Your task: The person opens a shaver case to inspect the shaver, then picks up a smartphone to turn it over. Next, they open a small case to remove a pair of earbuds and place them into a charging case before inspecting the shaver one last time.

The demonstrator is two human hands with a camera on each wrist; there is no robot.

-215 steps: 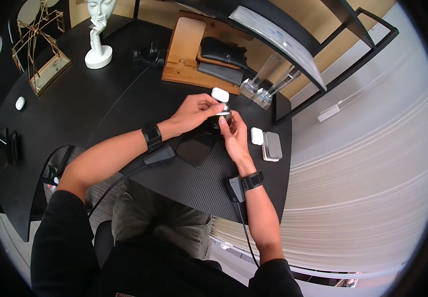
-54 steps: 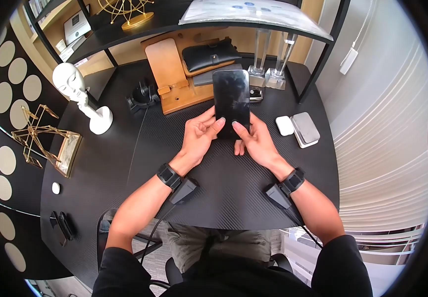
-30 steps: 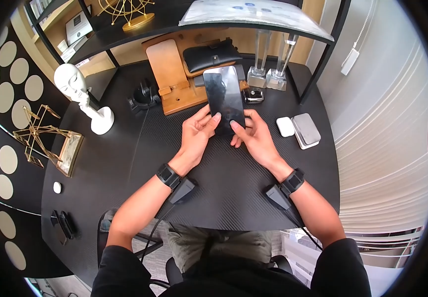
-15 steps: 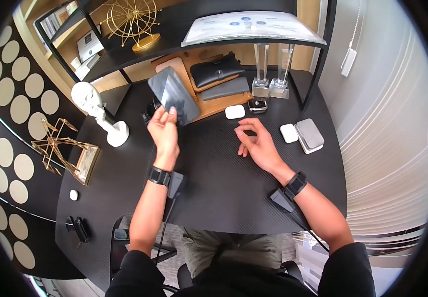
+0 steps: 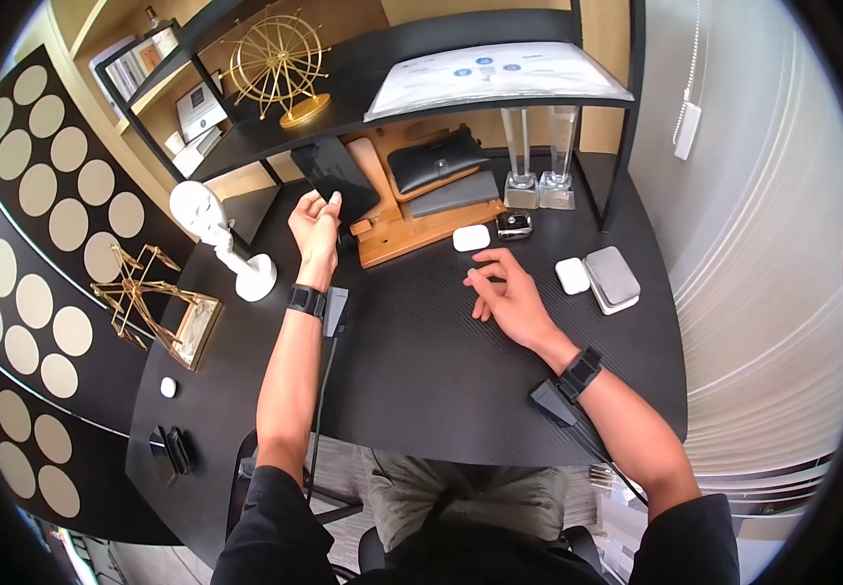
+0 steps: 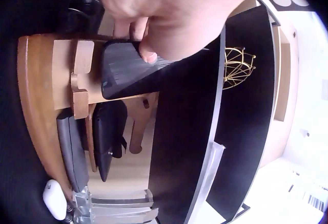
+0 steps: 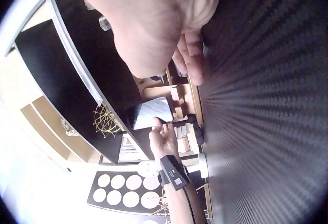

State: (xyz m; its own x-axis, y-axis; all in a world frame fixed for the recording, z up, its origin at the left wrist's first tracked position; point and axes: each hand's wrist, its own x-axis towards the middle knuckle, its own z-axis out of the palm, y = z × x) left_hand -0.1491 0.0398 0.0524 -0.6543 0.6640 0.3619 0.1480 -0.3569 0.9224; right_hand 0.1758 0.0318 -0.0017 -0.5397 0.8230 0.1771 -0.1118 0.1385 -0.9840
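In the head view my left hand (image 5: 315, 234) pinches a dark smartphone (image 5: 335, 177) by its lower left edge, at the left side of the wooden desk stand (image 5: 421, 234). From the left wrist, the phone (image 6: 128, 73) overlaps the stand's upright back, its lower end just above the small wooden ledge (image 6: 79, 98). Thumb and fingers lie on opposite faces of it. My right hand (image 5: 517, 300) hovers over the desk, fingers loosely bent around nothing. Ahead of it lie a white rounded case (image 5: 471, 238) and a small shiny black-and-silver item (image 5: 515, 225).
The stand also carries a black pouch (image 5: 436, 164) and a grey flat case (image 5: 452, 193). A shelf (image 5: 343, 132) hangs over the back. Crystal pieces (image 5: 556, 190), a white bust (image 5: 255, 278) and a gold wheel model (image 5: 187, 336) stand around; boxes (image 5: 613, 278) lie right.
Both hands first held the small shiny item, later the phone. My right hand has let go of the phone; my left has carried it leftward and away to the wooden stand.
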